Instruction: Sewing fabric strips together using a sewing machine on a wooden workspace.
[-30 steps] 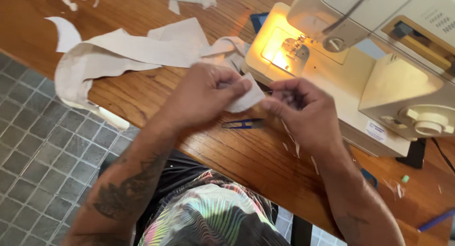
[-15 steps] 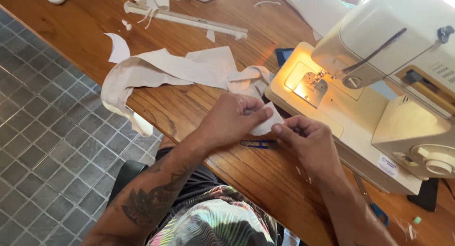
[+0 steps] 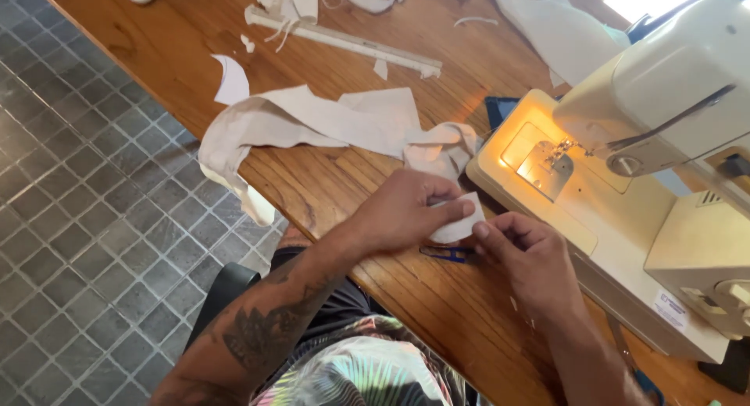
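Observation:
My left hand (image 3: 406,214) and my right hand (image 3: 525,259) pinch a small white fabric piece (image 3: 461,225) between their fingertips, just above the wooden table (image 3: 328,179). The piece sits right in front of the cream sewing machine (image 3: 625,179), whose lamp lights the needle plate (image 3: 547,165). Blue-handled snips (image 3: 451,254) lie on the table under my hands. A long strip of off-white fabric (image 3: 312,121) trails left from my hands and hangs over the table's edge.
A pale ruler (image 3: 344,40) lies across the far side of the table among white fabric scraps (image 3: 231,79) and more cloth (image 3: 562,31). Grey tiled floor (image 3: 78,218) lies to the left. A dark chair edge (image 3: 223,285) shows beside my lap.
The view has tilted and shifted, so the table's far side with the ruler now shows. My hands stay together on the small fabric piece in front of the machine.

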